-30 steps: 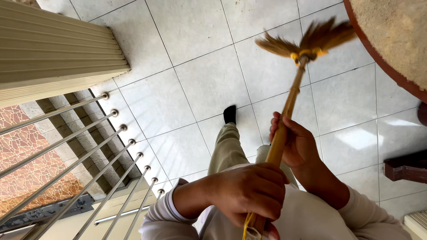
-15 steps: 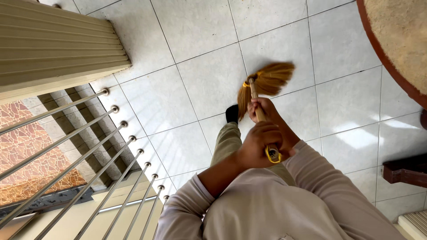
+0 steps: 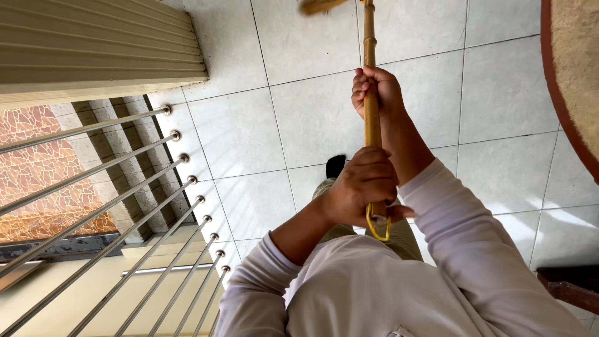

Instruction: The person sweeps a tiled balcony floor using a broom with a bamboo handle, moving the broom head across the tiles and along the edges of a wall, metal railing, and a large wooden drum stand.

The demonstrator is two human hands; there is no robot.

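Bamboo-coloured and straight, the broom handle (image 3: 371, 118) runs from the near middle of the view to its far edge, where only a sliver of the tan bristles (image 3: 319, 5) shows. The left hand (image 3: 362, 187) is wrapped closed around the near end of the handle, just above a yellow hanging loop (image 3: 377, 228) that dangles from its tip. The right hand (image 3: 374, 90) is closed around the handle farther along, fingers curled tight, the arm in a pale long sleeve (image 3: 474, 249). Both hands are well apart from the bristles.

Beneath lies a floor of pale grey tiles (image 3: 249, 131), with one dark-socked foot (image 3: 335, 165) on it near the handle. To the left stand metal railing bars (image 3: 112, 187); a round rug edge (image 3: 571, 93) curves in at the right. No dust or pile shows on the tiles, so how much of the floor is already swept cannot be judged; the sweeping looks to be under way, with the broom head at the far edge.
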